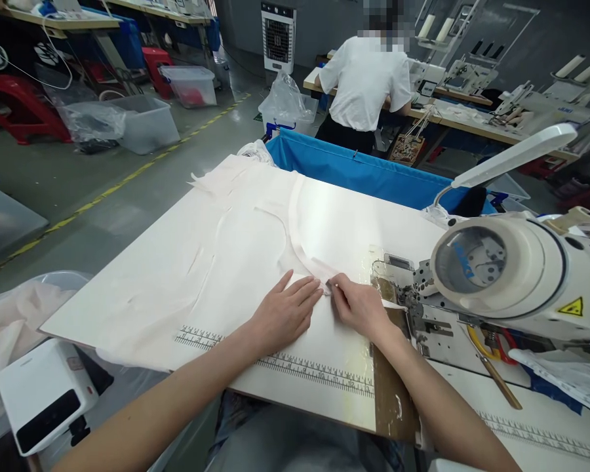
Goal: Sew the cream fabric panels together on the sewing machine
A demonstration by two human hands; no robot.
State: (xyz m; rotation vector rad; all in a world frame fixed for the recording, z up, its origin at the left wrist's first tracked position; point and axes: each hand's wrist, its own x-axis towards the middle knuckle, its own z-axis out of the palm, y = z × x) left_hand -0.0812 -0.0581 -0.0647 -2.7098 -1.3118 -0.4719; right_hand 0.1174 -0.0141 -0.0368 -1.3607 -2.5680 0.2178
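A thin, pale white-pink fabric piece (240,242) with a curved band along its edge (295,223) lies spread over the white tabletop (142,242). My left hand (288,311) rests on the fabric, palm down, with its fingers stretched out towards the band's near end. Close by on the right, my right hand (356,303) is closed in a pinch at the fabric's edge. A small dark tip shows at those fingertips, too small to name. Just right of that hand stands the sewing machine (501,269), with its metal needle area (413,295) beside my wrist.
A printed ruler (319,372) runs along the table's front edge. Tweezers (496,380) and yellow-and-red-handled scissors (486,342) lie right of the machine's needle area. A blue cloth bin (354,164) borders the far side. Beyond it a person in a white shirt (368,78) sits at another table.
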